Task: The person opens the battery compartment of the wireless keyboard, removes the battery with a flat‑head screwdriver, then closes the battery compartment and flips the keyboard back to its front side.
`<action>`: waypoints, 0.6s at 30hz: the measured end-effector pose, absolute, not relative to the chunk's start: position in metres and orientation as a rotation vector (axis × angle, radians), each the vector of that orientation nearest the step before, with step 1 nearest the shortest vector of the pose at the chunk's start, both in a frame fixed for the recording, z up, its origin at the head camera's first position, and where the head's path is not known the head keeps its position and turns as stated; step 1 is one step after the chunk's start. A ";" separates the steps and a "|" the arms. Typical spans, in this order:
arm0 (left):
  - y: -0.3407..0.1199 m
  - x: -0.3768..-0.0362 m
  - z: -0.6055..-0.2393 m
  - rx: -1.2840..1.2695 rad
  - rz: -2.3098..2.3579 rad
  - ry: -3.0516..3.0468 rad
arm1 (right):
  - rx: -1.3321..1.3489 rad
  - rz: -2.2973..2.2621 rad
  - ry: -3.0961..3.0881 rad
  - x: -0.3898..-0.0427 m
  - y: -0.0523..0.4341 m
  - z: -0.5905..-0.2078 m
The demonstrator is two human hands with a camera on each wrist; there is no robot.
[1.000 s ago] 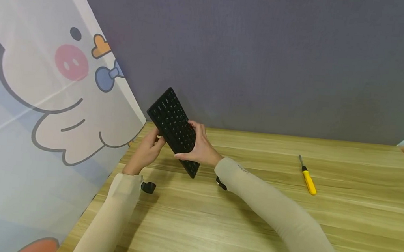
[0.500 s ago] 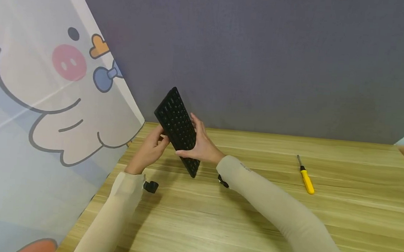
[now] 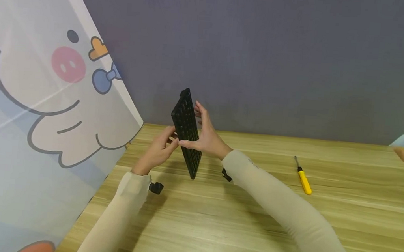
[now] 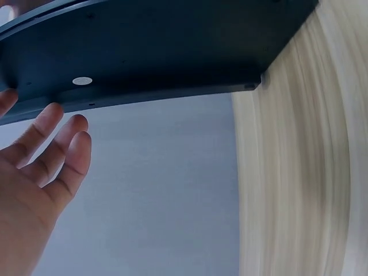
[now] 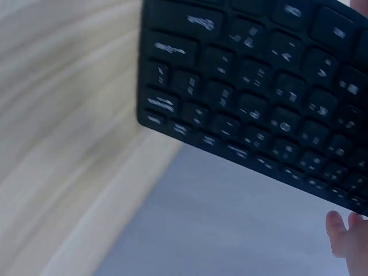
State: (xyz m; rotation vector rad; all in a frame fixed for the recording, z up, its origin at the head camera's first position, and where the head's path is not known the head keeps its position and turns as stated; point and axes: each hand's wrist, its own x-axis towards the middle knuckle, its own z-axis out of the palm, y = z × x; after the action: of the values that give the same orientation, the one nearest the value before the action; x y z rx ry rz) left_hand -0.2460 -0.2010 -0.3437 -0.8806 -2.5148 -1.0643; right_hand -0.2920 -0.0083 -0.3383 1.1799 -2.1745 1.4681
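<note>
A black keyboard (image 5: 253, 109) fills the upper right, keys showing, with fingertips (image 5: 345, 233) at the lower right corner.

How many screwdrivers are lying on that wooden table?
1. The yellow-handled screwdriver lies on the table, right of the keyboard that both hands hold. Others may be hidden behind the arms.

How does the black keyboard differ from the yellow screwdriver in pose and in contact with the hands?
The keyboard stands steeply on end above the table; the screwdriver lies flat on it. The left hand and right hand hold the keyboard; the screwdriver lies untouched.
</note>
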 end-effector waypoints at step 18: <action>-0.187 -0.251 -0.357 -0.956 -1.114 -2.558 | 1.211 1.484 -2.057 -0.259 0.024 -0.282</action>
State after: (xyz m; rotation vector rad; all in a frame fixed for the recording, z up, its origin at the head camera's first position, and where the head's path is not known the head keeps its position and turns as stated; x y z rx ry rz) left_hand -0.2511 -0.1869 -0.3574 -0.9564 -2.5580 -1.1140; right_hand -0.2591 0.0243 -0.2817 1.2115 -2.0572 1.4841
